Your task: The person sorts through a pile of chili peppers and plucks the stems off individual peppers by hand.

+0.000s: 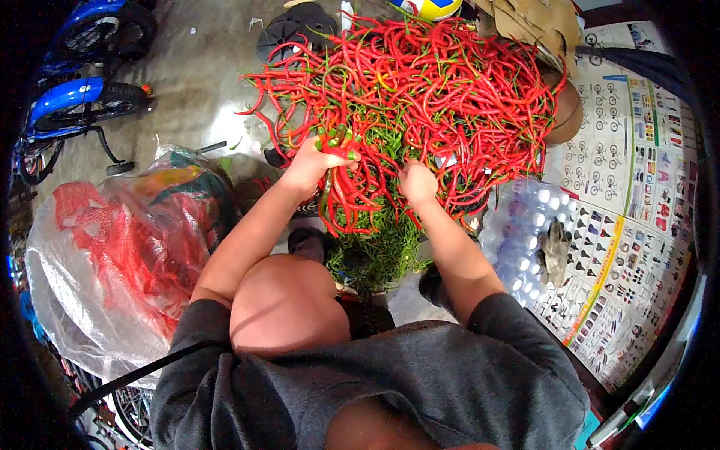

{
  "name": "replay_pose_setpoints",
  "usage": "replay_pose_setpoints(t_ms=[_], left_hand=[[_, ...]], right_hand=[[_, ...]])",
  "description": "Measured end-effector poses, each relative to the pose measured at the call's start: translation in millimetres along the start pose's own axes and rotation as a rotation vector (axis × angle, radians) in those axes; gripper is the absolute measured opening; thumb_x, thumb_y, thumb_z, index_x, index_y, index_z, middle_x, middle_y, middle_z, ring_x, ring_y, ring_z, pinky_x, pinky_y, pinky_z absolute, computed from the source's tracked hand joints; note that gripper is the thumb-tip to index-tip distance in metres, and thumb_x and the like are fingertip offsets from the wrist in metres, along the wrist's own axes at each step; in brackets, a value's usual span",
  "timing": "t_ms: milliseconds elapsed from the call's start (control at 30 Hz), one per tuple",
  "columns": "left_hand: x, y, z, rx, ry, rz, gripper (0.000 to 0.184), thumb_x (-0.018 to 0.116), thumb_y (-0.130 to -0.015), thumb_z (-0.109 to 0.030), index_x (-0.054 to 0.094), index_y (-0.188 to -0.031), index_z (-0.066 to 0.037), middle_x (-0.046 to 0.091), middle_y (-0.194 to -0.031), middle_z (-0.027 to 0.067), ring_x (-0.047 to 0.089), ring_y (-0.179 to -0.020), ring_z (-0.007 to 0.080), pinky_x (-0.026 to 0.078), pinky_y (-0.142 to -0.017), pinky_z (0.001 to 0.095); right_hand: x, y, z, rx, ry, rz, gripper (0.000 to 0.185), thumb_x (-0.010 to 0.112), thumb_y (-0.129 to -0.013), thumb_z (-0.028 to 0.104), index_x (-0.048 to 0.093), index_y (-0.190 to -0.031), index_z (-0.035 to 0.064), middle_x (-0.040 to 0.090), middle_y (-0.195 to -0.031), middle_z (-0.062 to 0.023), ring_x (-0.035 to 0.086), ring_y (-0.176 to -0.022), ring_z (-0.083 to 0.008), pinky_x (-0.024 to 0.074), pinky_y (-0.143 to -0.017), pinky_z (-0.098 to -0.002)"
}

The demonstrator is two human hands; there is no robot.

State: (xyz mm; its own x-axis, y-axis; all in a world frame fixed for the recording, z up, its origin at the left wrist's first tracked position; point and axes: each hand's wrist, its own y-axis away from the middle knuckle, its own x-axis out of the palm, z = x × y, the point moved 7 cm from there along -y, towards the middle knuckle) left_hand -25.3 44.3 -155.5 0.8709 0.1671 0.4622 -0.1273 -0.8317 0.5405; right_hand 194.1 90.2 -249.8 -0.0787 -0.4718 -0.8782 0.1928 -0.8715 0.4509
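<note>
A big heap of long red chili peppers [465, 97] with green stems lies in front of me. At the near left side of it, my left hand [309, 163] is closed around a bunch of red chili peppers [349, 196], their green stem ends poking up near the thumb. My right hand [418, 183] is closed at the heap's near edge, fingers curled down and away from view, so what they pinch is hidden. Between and below both hands spreads a pile of green stems [382, 244], close to my feet.
To the left sits a clear plastic bag [82, 300] with red netting inside. Blue bicycles [79, 97] stand beyond it. A wrapped pack of plastic bottles [517, 225] is at right, with a glove [555, 253] and a printed parts poster [600, 277]. A ball [431, 7] lies behind the heap.
</note>
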Motion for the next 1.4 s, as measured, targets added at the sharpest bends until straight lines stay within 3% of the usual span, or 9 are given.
replay_pose_setpoints(t_ms=[267, 467, 567, 733, 967, 1067, 1133, 1200, 1400], left_hand=[[17, -2, 12, -0.049, -0.019, 0.142, 0.043, 0.061, -0.074, -0.006, 0.051, -0.115, 0.002, 0.058, -0.111, 0.0121, 0.058, -0.099, 0.0216, 0.045, -0.086, 0.0328], [20, 2, -7, 0.043, 0.119, 0.107, 0.037, 0.067, -0.072, -0.006, 0.054, -0.107, 0.001, 0.06, -0.097, 0.0083, 0.06, -0.091, 0.0198, 0.047, -0.085, 0.0338], [12, 5, -12, 0.1, 0.182, 0.078, 0.03, 0.065, -0.074, -0.005, 0.055, -0.103, -0.001, 0.061, -0.094, 0.0078, 0.06, -0.091, 0.0207, 0.048, -0.084, 0.0346], [4, 7, -17, 0.029, 0.34, 0.044, 0.024, 0.063, -0.075, -0.001, 0.056, -0.098, -0.001, 0.061, -0.09, 0.0089, 0.062, -0.086, 0.0216, 0.051, -0.077, 0.0344], [-8, 3, 15, -0.237, 0.494, 0.077, 0.023, 0.061, -0.077, -0.007, 0.055, -0.098, 0.0, 0.061, -0.087, 0.0095, 0.061, -0.08, 0.0212, 0.051, -0.077, 0.0364], [-15, 3, 17, -0.273, 0.506, 0.08, 0.022, 0.06, -0.078, -0.008, 0.053, -0.097, -0.002, 0.059, -0.087, 0.0082, 0.059, -0.08, 0.0188, 0.048, -0.081, 0.035], [-23, 6, -3, -0.095, 0.466, -0.045, 0.023, 0.06, -0.077, -0.01, 0.052, -0.097, -0.002, 0.059, -0.085, 0.0076, 0.059, -0.08, 0.0182, 0.048, -0.079, 0.0332], [-29, 4, -4, -0.109, 0.495, -0.04, 0.022, 0.059, -0.078, -0.01, 0.052, -0.097, -0.003, 0.057, -0.081, 0.0061, 0.056, -0.078, 0.0174, 0.048, -0.076, 0.0334], [-15, 9, -24, 0.031, 0.605, 0.125, 0.032, 0.057, -0.078, -0.008, 0.048, -0.108, -0.002, 0.051, -0.075, 0.0021, 0.052, -0.076, 0.0169, 0.046, -0.08, 0.0334]], right_hand=[[-78, 46, 50, -0.072, -1.223, -0.195, 0.009, 0.054, -0.086, 0.009, 0.048, -0.09, 0.0033, 0.057, -0.062, -0.0041, 0.05, -0.052, -0.0068, 0.0405, -0.045, -0.0212], [-75, 60, 88, -0.252, -1.065, 0.033, 0.016, 0.059, -0.085, 0.013, 0.05, -0.092, 0.001, 0.056, -0.069, -0.0014, 0.05, -0.062, -0.0066, 0.0406, -0.056, -0.0223], [-61, 67, 86, -0.129, -0.874, 0.513, 0.023, 0.056, -0.087, 0.021, 0.057, -0.074, 0.0025, 0.052, -0.069, 0.0037, 0.044, -0.065, -0.0046, 0.0384, -0.059, -0.0213], [-71, 67, 82, -0.222, -1.015, 0.361, 0.016, 0.055, -0.087, 0.015, 0.06, -0.081, 0.0014, 0.051, -0.066, 0.0026, 0.048, -0.064, -0.0082, 0.0395, -0.059, -0.0241], [-149, 98, 142, -1.088, -0.544, 0.1, 0.006, 0.058, -0.079, 0.007, 0.061, -0.081, 0.0021, 0.058, -0.076, -0.0094, 0.059, -0.072, -0.0216, 0.0461, -0.064, -0.0319], [-149, 77, 132, -0.966, -0.69, 0.126, 0.011, 0.053, -0.082, 0.012, 0.061, -0.084, 0.005, 0.06, -0.079, -0.008, 0.06, -0.078, -0.0245, 0.0477, -0.069, -0.0328], [-135, 31, 91, -0.457, -0.911, 0.107, 0.023, 0.05, -0.088, 0.021, 0.061, -0.097, 0.0025, 0.062, -0.091, -0.0135, 0.06, -0.086, -0.0239, 0.0469, -0.075, -0.0326], [-115, -2, 52, -0.386, -0.544, -0.244, 0.034, 0.053, -0.086, 0.027, 0.054, -0.109, 0.0016, 0.06, -0.098, -0.0175, 0.057, -0.095, -0.0306, 0.0459, -0.08, -0.0382], [-6, 5, 29, -0.387, 0.144, 0.128, 0.025, 0.063, -0.074, 0.023, 0.059, -0.089, 0.0036, 0.056, -0.098, -0.0161, 0.052, -0.098, -0.0328, 0.0447, -0.081, -0.0415]])
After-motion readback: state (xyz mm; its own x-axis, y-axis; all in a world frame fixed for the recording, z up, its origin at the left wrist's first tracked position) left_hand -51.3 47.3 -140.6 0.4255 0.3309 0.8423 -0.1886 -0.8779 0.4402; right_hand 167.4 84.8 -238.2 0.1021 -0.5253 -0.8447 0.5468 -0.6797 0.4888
